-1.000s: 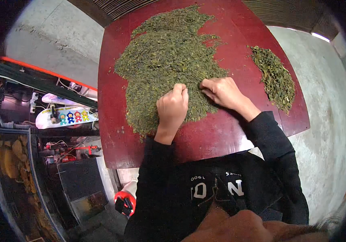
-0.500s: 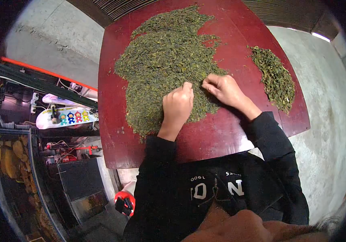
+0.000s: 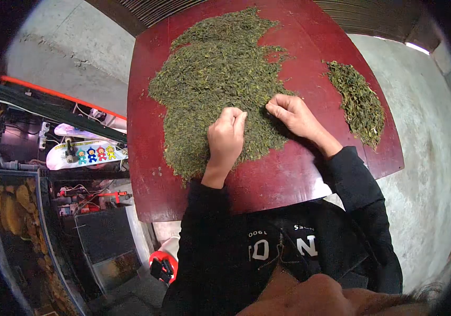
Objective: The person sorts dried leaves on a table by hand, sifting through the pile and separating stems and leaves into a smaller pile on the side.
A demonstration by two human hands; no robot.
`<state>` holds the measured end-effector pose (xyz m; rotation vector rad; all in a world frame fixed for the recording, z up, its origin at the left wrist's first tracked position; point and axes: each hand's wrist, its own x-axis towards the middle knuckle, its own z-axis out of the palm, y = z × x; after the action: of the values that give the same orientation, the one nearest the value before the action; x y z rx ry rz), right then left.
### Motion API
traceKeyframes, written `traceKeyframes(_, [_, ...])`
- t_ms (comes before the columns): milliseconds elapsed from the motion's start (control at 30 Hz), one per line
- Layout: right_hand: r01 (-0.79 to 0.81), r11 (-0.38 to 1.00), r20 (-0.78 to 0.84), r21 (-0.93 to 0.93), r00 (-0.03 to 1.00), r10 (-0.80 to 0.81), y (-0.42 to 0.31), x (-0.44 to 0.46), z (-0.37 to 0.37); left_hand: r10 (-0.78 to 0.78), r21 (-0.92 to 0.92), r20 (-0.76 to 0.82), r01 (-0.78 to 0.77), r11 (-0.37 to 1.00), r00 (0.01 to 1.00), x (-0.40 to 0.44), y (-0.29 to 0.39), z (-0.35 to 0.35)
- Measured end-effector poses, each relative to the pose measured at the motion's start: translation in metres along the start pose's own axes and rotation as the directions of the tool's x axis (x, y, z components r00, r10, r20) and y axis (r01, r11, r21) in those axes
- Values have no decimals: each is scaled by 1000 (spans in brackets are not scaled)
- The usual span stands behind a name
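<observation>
A wide layer of loose dark-green leaves (image 3: 209, 79), which look like tea leaves, covers much of the red tabletop (image 3: 299, 37). Above its near part is my left hand (image 3: 226, 138), fingers curled and thumb against the index finger. My right hand (image 3: 293, 115) is at the layer's right edge, thumb and fingertips pinched together. Whatever sits between the fingertips of either hand is too small to make out. The two hands are apart, a short gap of leaves between them. A smaller pile of coarser, yellowish-green leaves (image 3: 357, 105) lies on the right side of the table.
Left of the table are a skateboard deck with cartoon figures (image 3: 88, 154), a glass tank (image 3: 15, 226) and a dark panel (image 3: 107, 237). A red container (image 3: 162, 266) with black items stands near the table's front left corner. Grey concrete floor (image 3: 394, 205) lies to the right.
My left hand has shifted slightly left and turned, showing more of its thumb and index finger. My right hand has moved a little, still pinched. Both leaf piles look about the same.
</observation>
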<state>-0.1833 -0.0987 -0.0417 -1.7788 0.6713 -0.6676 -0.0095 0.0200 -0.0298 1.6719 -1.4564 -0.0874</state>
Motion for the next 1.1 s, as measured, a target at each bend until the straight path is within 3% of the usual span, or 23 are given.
traceKeyframes(100, [-1, 997, 24, 72, 1000, -1, 4, 0, -1, -154, -224, 41, 159, 962, 987, 0, 0, -1])
traceKeyframes(133, [-2, 997, 25, 72, 1000, 0, 3, 0, -1, -155, -224, 41, 160, 961, 987, 1, 1, -3])
traceKeyframes(200, [-86, 937, 61, 339, 996, 70, -2, 0, -1, -306, -617, 191, 357, 701, 933, 5, 3, -12])
traceKeyframes(267, [-170, 800, 112, 576, 985, 128, -8, -1, -3, -358, -833, 389, 490, 256, 849, 8, 7, -17])
traceKeyframes(300, [-171, 799, 112, 576, 985, 130, -10, -1, -4, -358, -833, 390, 491, 256, 848, 9, 10, -18])
traceKeyframes(433, [-204, 498, 164, 843, 979, 123, -20, 1, -12, -386, -897, 379, 437, 72, 841, 12, 18, -21])
traceKeyframes(467, [-203, 497, 162, 844, 979, 123, -17, 2, -14, -386, -896, 380, 438, 73, 841, 12, 17, -21])
traceKeyframes(600, [-247, 239, 246, 939, 969, 32, 3, 8, -18, -307, -912, 395, 410, -16, 866, 11, 7, -21])
traceKeyframes(633, [-247, 237, 246, 940, 969, 33, 3, 8, -18, -308, -911, 396, 412, -16, 865, 10, 5, -20])
traceKeyframes(700, [-232, 418, 214, 878, 973, 92, 2, 7, -18, -356, -771, 362, 491, 406, 862, 7, 1, -19])
traceKeyframes(767, [-220, 584, 168, 781, 975, 143, 1, 5, -19, -381, -465, 313, 490, 737, 870, 5, -2, -17])
traceKeyframes(800, [-221, 584, 169, 781, 975, 144, 2, 5, -18, -381, -465, 314, 491, 737, 869, 4, 0, -17])
traceKeyframes(867, [-16, 895, 49, 447, 999, -7, 9, 5, -12, -256, -282, 302, 343, 896, 918, 1, 5, -17])
traceKeyframes(900, [93, 969, 18, 231, 995, -99, 11, 5, -9, -191, -185, 307, 255, 949, 933, -1, 8, -17])
traceKeyframes(933, [196, 981, 9, 1, 980, -196, 13, 4, -8, -124, -86, 317, 159, 984, 940, -1, 9, -17])
traceKeyframes(967, [197, 980, 10, 1, 980, -197, 9, 3, -8, -124, -86, 317, 159, 984, 940, -1, 8, -18])
traceKeyframes(1100, [266, 890, 151, -371, 963, -225, -9, -3, -13, -88, 159, 384, 28, 987, 919, 0, 4, -27])
